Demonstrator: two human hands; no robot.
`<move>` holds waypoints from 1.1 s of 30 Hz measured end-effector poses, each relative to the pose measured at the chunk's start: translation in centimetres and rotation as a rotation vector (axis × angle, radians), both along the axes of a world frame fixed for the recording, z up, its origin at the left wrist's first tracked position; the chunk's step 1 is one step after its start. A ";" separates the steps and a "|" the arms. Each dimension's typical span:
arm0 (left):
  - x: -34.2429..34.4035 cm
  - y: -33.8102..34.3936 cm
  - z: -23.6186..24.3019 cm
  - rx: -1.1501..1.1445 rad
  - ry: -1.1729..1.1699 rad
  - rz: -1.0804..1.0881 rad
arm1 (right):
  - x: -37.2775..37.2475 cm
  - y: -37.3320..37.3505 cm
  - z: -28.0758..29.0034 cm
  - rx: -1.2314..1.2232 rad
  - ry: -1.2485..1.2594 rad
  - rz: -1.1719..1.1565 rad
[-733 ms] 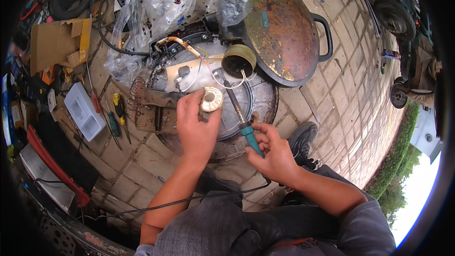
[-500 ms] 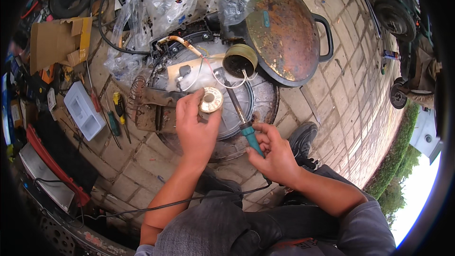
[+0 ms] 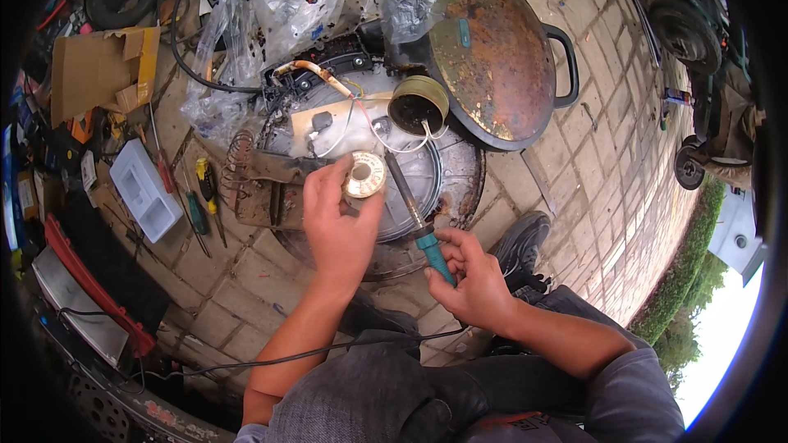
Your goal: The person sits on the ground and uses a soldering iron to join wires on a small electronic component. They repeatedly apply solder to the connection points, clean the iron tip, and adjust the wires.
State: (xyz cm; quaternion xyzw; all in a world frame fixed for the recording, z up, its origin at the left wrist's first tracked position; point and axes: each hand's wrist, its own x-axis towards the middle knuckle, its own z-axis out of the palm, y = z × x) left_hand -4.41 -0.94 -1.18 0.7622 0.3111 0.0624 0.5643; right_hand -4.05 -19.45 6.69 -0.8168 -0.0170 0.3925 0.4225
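My left hand (image 3: pixel 338 217) is closed on a small spool of solder wire (image 3: pixel 364 175), its round label facing up. Between the fingers and thumb of my right hand (image 3: pixel 478 277) is the teal handle of a soldering iron (image 3: pixel 434 256). Its metal shaft points up and left, the tip end close beside the spool; whether the two touch I cannot tell. Just beyond are white and red wires (image 3: pixel 410 148), which run into a dark open round can (image 3: pixel 419 105). They lie over a round metal appliance base (image 3: pixel 423 197) with a whitish pad (image 3: pixel 341 123) on it.
A rusty-bottomed round pan or lid with a black handle (image 3: pixel 501 57) lies at the back right. Clear plastic bags (image 3: pixel 287 8) lie behind. To the left are screwdrivers (image 3: pixel 197 213), a white plastic tray (image 3: pixel 146 190) and a cardboard box (image 3: pixel 103 74). The iron's black cord (image 3: pixel 328 347) crosses my lap.
My right hand has drawn the soldering iron slightly down and toward me, so its tip has left the wires and sits nearer the spool. My left hand has hardly moved.
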 end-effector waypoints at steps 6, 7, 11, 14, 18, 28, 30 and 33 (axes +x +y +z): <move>-0.1 0.0 -0.1 0.009 -0.006 0.008 | 0.6 0.2 -1.2 0.010 -0.050 -0.069; -0.1 0.0 -0.1 0.002 -0.004 0.013 | 0.6 0.1 -1.4 0.018 -0.039 -0.083; -0.2 0.0 -0.3 -0.014 -0.014 0.023 | 0.7 0.2 -1.1 0.011 -0.047 -0.069; -0.2 0.0 -0.4 0.004 -0.019 0.014 | 0.6 0.2 -1.0 0.027 -0.056 -0.068; -0.1 0.0 -0.1 0.011 -0.004 -0.001 | 0.7 0.2 -1.2 0.021 -0.055 -0.056; -0.1 0.1 -0.2 0.005 -0.005 0.001 | 0.8 0.2 -1.1 0.025 0.003 -0.081; 0.0 0.1 -0.1 -0.003 -0.002 0.006 | 0.9 0.2 -1.1 0.023 -0.011 -0.071; -0.1 0.0 -0.3 0.006 -0.015 0.007 | 0.8 0.1 -1.3 0.041 -0.008 -0.084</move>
